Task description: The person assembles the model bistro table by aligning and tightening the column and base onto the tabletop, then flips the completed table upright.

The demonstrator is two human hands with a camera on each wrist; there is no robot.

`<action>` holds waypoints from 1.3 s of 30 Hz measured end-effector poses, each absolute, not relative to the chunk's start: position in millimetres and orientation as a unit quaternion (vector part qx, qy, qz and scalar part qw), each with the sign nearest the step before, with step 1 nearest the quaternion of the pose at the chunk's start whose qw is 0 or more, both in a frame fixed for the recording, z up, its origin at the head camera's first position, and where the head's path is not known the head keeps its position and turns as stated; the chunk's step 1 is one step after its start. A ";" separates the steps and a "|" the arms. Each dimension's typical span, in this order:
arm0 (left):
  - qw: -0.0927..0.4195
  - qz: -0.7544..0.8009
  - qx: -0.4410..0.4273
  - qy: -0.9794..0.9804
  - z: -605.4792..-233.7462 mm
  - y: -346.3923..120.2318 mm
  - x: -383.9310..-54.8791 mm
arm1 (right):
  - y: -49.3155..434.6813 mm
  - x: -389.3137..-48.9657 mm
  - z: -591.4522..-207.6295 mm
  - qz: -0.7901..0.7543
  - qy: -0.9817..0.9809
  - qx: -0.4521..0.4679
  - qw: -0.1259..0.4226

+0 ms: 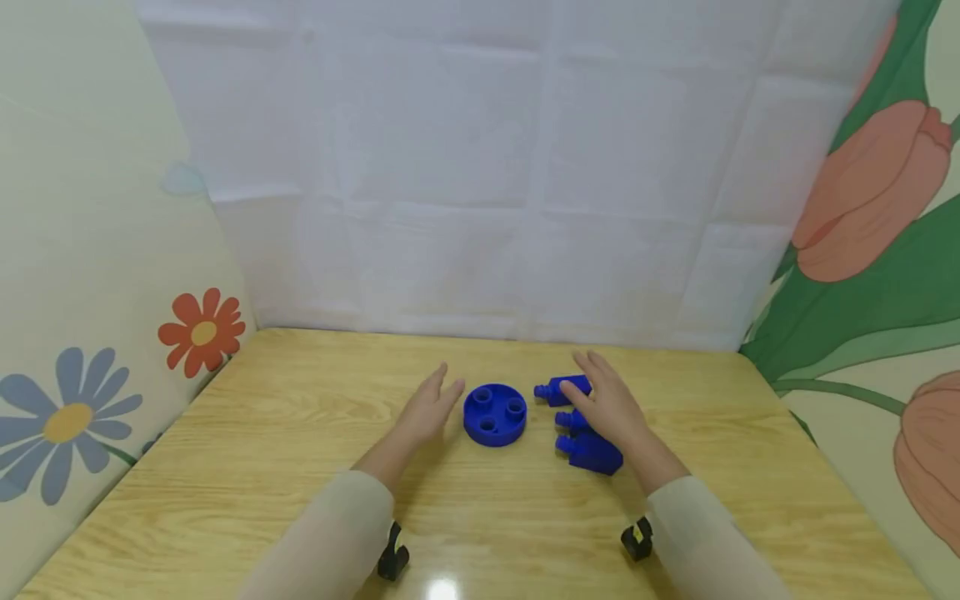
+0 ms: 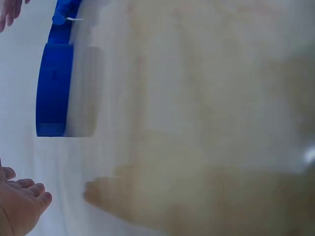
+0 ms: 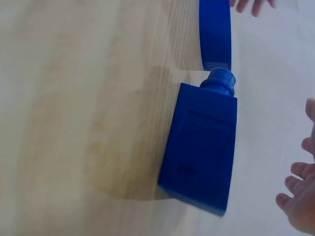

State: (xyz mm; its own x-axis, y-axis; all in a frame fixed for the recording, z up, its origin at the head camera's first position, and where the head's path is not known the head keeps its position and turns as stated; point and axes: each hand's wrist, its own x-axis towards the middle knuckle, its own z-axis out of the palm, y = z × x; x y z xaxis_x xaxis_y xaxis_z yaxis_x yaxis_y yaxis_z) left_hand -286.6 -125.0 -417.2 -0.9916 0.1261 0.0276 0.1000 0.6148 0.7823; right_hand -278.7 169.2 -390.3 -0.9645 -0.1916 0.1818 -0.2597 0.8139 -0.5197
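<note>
A round blue holder (image 1: 495,437) with three raised sockets stands on the wooden table between my hands. To its right lie three blue bottle-shaped blocks with ridged necks pointing left: a far one (image 1: 562,390), a middle one (image 1: 573,420) and a near one (image 1: 596,454). My left hand (image 1: 427,412) is left of the holder, fingers extended and holding nothing. Over the blocks is my right hand (image 1: 611,404), fingers extended, partly hiding the far and middle ones. In the right wrist view the near block (image 3: 202,142) lies beside that hand's fingertips (image 3: 295,184).
The light wood table (image 1: 225,467) meets a creased white cloth (image 1: 450,167) at the back. Flower-printed cloths hang at the left (image 1: 90,250) and right (image 1: 885,292). A black strap device (image 1: 393,554) sits at the left wrist, another (image 1: 637,540) at the right.
</note>
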 end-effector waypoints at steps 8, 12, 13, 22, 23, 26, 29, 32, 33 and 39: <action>0.011 0.486 0.084 0.870 -435.4 -123.4 -279.4 | 189.0 -259.1 -400.3 0.313 -0.939 0.126 0.059; 0.007 0.484 0.096 0.870 -446.7 -122.5 -279.3 | 195.9 -248.8 -405.6 0.324 -0.935 0.128 0.057; 0.004 0.481 0.099 0.871 -449.0 -122.1 -279.1 | 197.3 -246.2 -406.6 0.325 -0.935 0.128 0.058; -0.024 0.430 0.133 0.893 -457.5 -117.1 -273.6 | 210.4 -223.1 -412.0 0.341 -0.931 0.110 0.069; -0.028 0.425 0.137 0.894 -457.6 -116.7 -273.9 | 212.2 -221.8 -413.0 0.343 -0.931 0.106 0.070; -0.031 0.412 0.145 0.899 -457.5 -115.6 -274.6 | 216.5 -219.5 -415.9 0.346 -0.930 0.101 0.075; -0.030 0.406 0.148 0.901 -458.1 -115.0 -275.3 | 220.3 -218.1 -419.7 0.365 -0.924 0.096 0.066; -0.028 0.401 0.149 0.903 -459.1 -115.5 -275.9 | 223.0 -217.6 -423.6 0.389 -0.916 0.084 0.048; -0.030 0.401 0.151 0.903 -459.6 -115.6 -276.2 | 223.7 -217.4 -424.5 0.396 -0.914 0.080 0.041; -0.034 0.406 0.151 0.901 -459.2 -115.8 -275.7 | 226.6 -217.7 -429.3 0.412 -0.907 0.079 0.025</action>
State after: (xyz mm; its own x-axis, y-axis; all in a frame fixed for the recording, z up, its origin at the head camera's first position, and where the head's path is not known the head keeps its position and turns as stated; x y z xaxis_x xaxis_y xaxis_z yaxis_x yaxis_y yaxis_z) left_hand -275.7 -115.8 -459.2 -0.9518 0.2451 0.1846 0.3006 0.6246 0.7208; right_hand -217.7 226.6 -429.3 -0.9863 -0.1222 0.1112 -0.1642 0.6484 -0.7434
